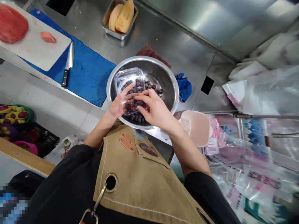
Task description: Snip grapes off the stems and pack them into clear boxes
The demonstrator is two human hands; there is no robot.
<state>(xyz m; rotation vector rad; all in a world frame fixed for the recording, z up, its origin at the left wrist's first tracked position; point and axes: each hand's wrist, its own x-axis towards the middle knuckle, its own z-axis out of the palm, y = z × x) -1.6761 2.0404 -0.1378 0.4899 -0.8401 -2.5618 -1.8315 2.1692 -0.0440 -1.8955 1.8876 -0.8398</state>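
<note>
A steel mixing bowl in front of me holds many dark purple grapes. Over it, my left hand grips a clear plastic container with its lid part tilted toward the far side. Dark grapes show in and through the clear plastic. My right hand reaches over the container from the right, its fingers bent and its thumb across from them. Grapes show between thumb and fingers, but whether they are held or lie behind is hidden.
A knife lies on a blue cloth beside a cutting board with watermelon. Melon pieces sit in a metal tray. To the right are a pink colander and plastic packaging.
</note>
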